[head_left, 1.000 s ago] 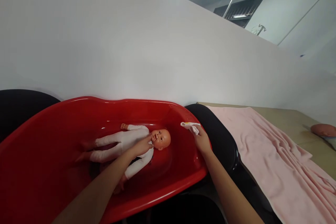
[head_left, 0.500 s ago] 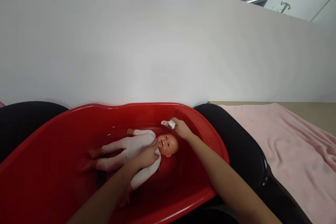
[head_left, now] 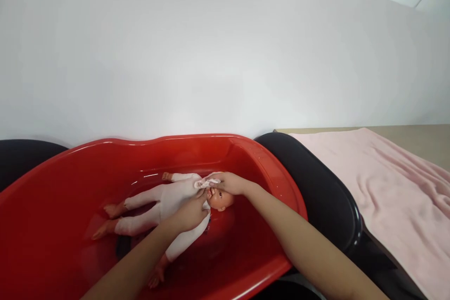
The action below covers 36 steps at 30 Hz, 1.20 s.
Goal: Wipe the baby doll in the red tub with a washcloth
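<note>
A baby doll (head_left: 172,199) with a white cloth body lies on its back in the red tub (head_left: 281,183), its head toward the right end and its feet to the left. My left hand (head_left: 191,213) grips the doll at the upper chest, just below the chin. In my right hand (head_left: 230,183) is a small white cloth (head_left: 204,183), bunched in the fingers. That hand reaches over the doll's head, and the cloth is beside the mouth and chin. Part of the doll's face is hidden behind the hand.
Water appears to stand in the tub around the doll. Black chair-like shapes (head_left: 316,187) flank the tub. To the right, a pink blanket (head_left: 393,187) is spread over a tan surface (head_left: 422,143). A white wall (head_left: 211,56) rises behind the tub.
My right hand has moved left and down with the cloth, from above the doll's head to its face. My left hand stays on the chest. The view has tilted down slightly.
</note>
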### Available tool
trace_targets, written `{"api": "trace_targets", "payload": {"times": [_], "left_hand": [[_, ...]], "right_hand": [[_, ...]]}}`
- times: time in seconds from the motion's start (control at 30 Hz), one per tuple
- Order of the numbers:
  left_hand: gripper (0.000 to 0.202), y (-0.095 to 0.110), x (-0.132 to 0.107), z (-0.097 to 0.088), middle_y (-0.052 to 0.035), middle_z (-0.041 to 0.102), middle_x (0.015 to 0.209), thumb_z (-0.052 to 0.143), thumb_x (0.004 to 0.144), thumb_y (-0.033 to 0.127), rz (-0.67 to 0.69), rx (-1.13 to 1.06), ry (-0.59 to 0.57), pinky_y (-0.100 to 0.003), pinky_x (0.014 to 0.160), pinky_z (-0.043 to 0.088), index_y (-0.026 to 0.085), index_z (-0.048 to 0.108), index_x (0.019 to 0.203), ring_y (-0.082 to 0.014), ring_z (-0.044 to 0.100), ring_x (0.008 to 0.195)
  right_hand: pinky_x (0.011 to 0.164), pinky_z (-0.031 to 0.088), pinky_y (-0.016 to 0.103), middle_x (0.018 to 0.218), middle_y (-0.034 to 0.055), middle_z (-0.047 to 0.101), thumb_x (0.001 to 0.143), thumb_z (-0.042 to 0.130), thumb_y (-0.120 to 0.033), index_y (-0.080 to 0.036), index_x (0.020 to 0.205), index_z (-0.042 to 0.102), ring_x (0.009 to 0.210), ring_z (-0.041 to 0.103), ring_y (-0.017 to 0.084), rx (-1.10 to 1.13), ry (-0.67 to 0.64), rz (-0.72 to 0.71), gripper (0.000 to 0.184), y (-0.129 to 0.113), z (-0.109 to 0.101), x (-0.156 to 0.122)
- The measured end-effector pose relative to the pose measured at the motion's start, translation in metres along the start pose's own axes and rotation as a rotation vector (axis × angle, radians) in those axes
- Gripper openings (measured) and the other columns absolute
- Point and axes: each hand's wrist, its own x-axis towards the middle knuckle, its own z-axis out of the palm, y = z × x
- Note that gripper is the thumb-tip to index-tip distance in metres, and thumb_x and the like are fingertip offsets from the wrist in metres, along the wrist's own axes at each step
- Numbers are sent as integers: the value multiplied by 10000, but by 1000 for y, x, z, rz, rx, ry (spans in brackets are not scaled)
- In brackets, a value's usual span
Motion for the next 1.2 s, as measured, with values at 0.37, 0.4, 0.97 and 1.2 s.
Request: {"api": "trace_targets", "payload": {"times": [0.37, 0.4, 0.97, 1.2], "left_hand": [[814, -3, 2, 8, -115, 268, 1690, 517, 840, 222, -39, -62, -16, -337, 1214, 345, 131, 294, 1618, -301, 424, 1477], [824, -3, 3, 9, -121, 269, 1690, 521, 845, 213, -26, -68, -12, -336, 1234, 313, 117, 274, 1625, -294, 369, 1511], [845, 4, -3, 5, -129, 190, 1714, 484, 875, 249, -48, -79, -51, -334, 1117, 424, 144, 181, 1656, -340, 555, 1352], [757, 9, -7, 3, -128, 275, 1691, 459, 910, 262, -40, -80, -41, -324, 1101, 427, 131, 274, 1632, -338, 560, 1346]], "right_hand": [[780, 549, 346, 940, 71, 751, 965, 458, -644, -212, 1093, 702, 774, 678, 196, 36, 77, 195, 512, 15, -17, -7], [847, 542, 337, 1026, 68, 750, 961, 470, -649, -213, 1083, 702, 879, 682, 197, 66, 58, 111, 508, 12, -14, -6], [833, 534, 302, 1002, 56, 760, 946, 508, -643, -187, 997, 732, 904, 660, 193, 74, -73, 59, 511, 2, -19, -6], [452, 407, 296, 779, 50, 732, 947, 467, -655, -236, 1303, 673, 365, 472, 117, -59, -51, 461, 587, 6, -36, -17]]}}
